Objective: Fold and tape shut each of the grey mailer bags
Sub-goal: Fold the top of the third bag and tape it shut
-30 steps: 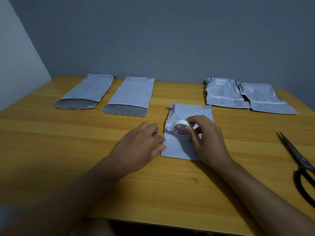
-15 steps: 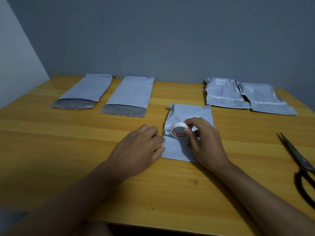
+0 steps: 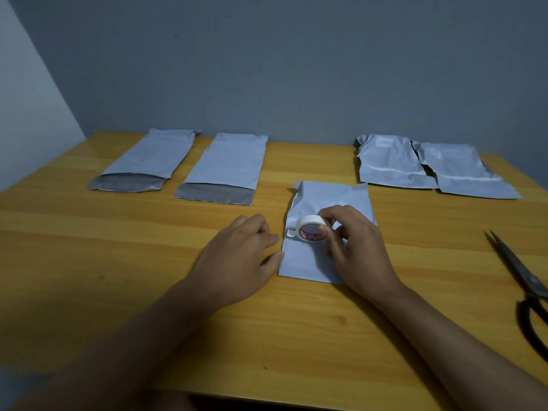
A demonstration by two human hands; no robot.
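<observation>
A folded grey mailer bag (image 3: 320, 200) lies in the middle of the wooden table (image 3: 118, 262). My right hand (image 3: 353, 247) holds a white roll of tape (image 3: 310, 229) upright on this bag, with a short loose tape end sticking out to the left. My left hand (image 3: 237, 259) rests on the table with its fingertips at the bag's left edge, fingers loosely curled. Two unfolded bags (image 3: 154, 158) (image 3: 228, 167) with dark open flaps lie at the back left. Two folded, taped bags (image 3: 388, 164) (image 3: 462, 173) lie at the back right.
Black scissors (image 3: 525, 280) lie shut on the table at the right edge. A grey wall stands right behind the table. The table's front edge runs close below my forearms.
My right hand has slid the tape roll slightly left and lower on the bag. A short tape end now shows at the roll's left. My left hand stays put.
</observation>
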